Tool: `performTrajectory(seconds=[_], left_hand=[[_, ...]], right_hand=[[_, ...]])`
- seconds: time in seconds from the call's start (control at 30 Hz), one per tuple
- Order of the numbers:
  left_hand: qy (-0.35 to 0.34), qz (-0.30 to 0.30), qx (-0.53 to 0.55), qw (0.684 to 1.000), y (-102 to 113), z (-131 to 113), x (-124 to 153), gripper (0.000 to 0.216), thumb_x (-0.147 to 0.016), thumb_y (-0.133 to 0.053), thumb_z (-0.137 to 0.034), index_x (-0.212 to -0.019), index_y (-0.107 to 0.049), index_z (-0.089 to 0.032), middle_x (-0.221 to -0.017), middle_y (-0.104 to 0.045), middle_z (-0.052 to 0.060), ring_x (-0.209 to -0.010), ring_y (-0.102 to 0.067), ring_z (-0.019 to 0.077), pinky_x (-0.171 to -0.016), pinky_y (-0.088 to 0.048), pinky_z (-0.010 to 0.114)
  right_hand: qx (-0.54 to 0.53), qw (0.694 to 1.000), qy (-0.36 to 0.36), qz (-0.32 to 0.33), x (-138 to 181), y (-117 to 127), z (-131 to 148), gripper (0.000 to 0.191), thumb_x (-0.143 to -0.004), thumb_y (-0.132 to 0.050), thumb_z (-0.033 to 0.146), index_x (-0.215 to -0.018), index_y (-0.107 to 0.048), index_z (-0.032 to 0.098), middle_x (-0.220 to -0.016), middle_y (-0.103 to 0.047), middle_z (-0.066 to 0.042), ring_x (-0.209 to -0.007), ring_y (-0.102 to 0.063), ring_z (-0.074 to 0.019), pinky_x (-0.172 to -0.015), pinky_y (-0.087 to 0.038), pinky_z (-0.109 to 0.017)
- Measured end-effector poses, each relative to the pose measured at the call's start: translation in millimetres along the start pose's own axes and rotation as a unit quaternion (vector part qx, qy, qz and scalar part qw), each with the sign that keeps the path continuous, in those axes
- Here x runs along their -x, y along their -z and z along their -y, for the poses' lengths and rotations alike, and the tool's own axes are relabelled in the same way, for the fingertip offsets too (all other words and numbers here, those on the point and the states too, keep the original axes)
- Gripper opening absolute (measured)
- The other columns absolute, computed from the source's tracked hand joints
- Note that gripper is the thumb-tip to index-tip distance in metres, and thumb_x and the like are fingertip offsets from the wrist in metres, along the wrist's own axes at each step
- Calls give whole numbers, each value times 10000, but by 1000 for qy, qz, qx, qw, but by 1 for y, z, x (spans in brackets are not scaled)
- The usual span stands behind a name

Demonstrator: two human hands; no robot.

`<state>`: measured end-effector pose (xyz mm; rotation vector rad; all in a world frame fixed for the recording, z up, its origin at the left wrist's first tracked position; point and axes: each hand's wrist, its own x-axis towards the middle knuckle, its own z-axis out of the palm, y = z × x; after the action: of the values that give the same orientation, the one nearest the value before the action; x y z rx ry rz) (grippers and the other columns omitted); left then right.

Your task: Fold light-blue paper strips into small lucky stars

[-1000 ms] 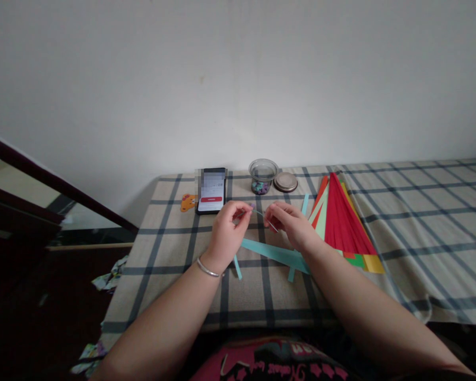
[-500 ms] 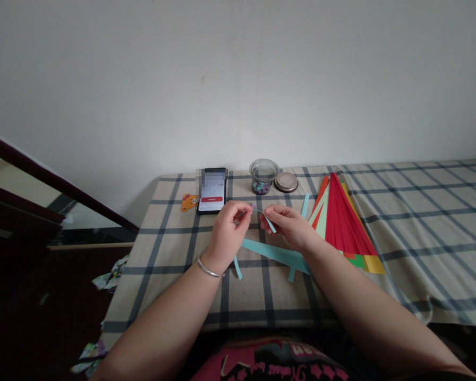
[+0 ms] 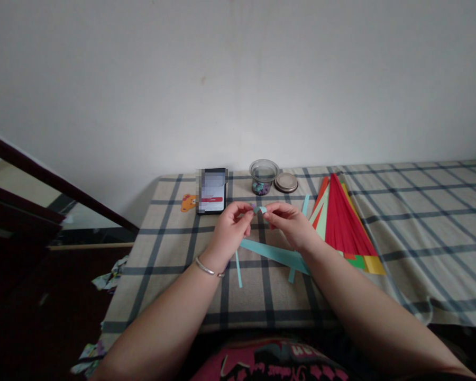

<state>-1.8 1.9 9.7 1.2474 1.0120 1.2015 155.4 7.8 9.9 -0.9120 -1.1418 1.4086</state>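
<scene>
A light-blue paper strip [image 3: 261, 210] is bent between my two hands, above the tablecloth. My left hand [image 3: 230, 227] pinches one side of it, its thumb and index finger closed; a bit of purple shows at these fingertips. On the other side, my right hand [image 3: 289, 222] grips the strip between thumb and fingers. From below my left hand a narrow light-blue tail [image 3: 239, 272] hangs or lies; I cannot tell whether it belongs to the held strip. Under the hands lies a bunch of light-blue paper strips [image 3: 272, 251], partly covered by my right forearm.
Behind my hands stand a clear jar [image 3: 264, 172] with small purple and teal pieces and its round lid [image 3: 286, 182]. A phone [image 3: 213, 193] lies left, beside an orange bear cutout [image 3: 188, 202]. Red paper strips [image 3: 345, 227] fan out over other colours at right on the checked tablecloth [image 3: 420, 227].
My right fingers have shifted slightly upward. The strip end that pointed down from them is now bent between both hands. The tail below my left hand reaches lower.
</scene>
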Motion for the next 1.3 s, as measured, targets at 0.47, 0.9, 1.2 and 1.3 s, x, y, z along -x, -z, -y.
performTrajectory(seconds=[0.47, 0.9, 1.2, 1.3], left_hand=[[12, 52, 5, 999, -2, -4, 3, 262, -733, -729, -302, -894, -575, -162, -792, -624, -6, -565, -545, 63, -483, -436, 172], [-69, 34, -82, 994, 1, 4, 1, 119, -809, -642, -281, -835, -600, -173, -810, -669, 24, -734, -651, 145, -712, -530, 281], [6, 5, 16, 1000, 0, -2, -1, 238, -713, -751, -352, -801, -669, -147, -729, -668, 15, -629, -593, 112, -638, -506, 254], [40, 4, 81, 996, -1, -1, -2, 294, -668, -788, -358, -819, -667, -136, -747, -684, 22, -668, -618, 116, -692, -521, 274]], right_hand=[[30, 999, 17, -11, 0, -1, -4, 347, -605, -800, 463, -818, -673, 220, -723, -625, 10, -656, -547, -124, -621, -450, -272], [40, 998, 38, -15, 4, -6, 3, 344, -607, -797, 493, -715, -628, 213, -706, -620, 7, -660, -563, -133, -678, -484, -298], [72, 995, 61, -1, 7, -7, 3, 293, -663, -767, 464, -741, -621, 222, -726, -629, -6, -677, -597, -154, -705, -510, -336], [58, 997, 54, 2, 7, -7, 3, 305, -658, -771, 465, -753, -607, 226, -721, -628, -1, -666, -605, -155, -704, -522, -344]])
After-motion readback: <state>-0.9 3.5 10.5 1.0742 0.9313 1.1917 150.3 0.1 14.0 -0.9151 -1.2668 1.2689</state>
